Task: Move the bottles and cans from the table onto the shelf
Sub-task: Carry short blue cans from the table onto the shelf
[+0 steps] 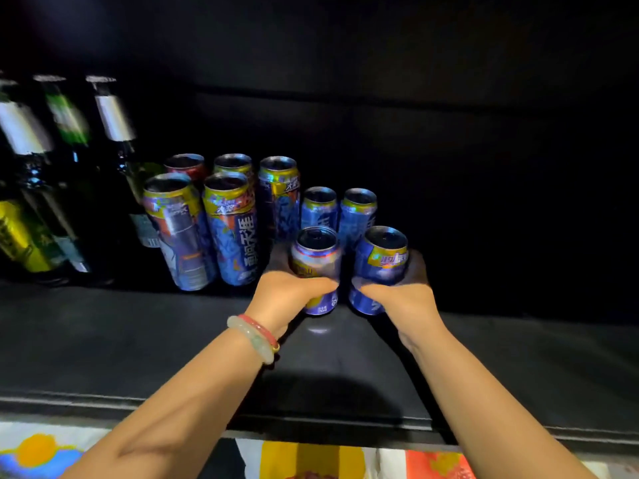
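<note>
Jade and red bangles (pixel 257 335) circle my left wrist. My left hand (pixel 287 294) wraps one short blue can (pixel 316 267), my right hand (pixel 403 299) clasps another blue can (pixel 378 267), both standing upright on the black shelf (pixel 103 340). Just behind them stand two more short cans (pixel 340 212), then tall blue cans (pixel 221 223) to the left, and dark bottles (pixel 62 167) farthest left.

Two short cans (pixel 316 267) (pixel 380 267) were held side by side on the shelf (pixel 138 340), before two others (pixel 320 209); taller cans (pixel 228 226) and bottles (pixel 62 167) were ranged leftward.
</note>
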